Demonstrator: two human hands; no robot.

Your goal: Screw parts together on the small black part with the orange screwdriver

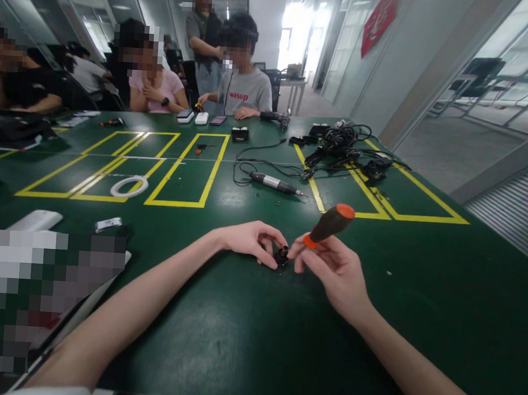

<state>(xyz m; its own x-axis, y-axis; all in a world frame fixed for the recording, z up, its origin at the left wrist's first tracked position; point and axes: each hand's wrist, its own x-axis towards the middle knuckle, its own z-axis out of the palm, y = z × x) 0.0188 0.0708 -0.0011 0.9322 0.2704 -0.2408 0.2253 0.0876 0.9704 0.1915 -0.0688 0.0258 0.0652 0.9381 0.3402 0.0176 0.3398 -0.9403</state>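
Had left hand curled, with thumb and fingers bent in a pinch. Held right hand just beside it, closed in a grip. Angled left forearm and right forearm inward.

Head-worn view, forward and down

1 orange-and-black screwdriver, tilted, handle up; 1 small black part, lower, just left.

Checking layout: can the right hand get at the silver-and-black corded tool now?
Probably not straight away: the right hand holds a screwdriver. Otherwise the way to the corded tool looks free.
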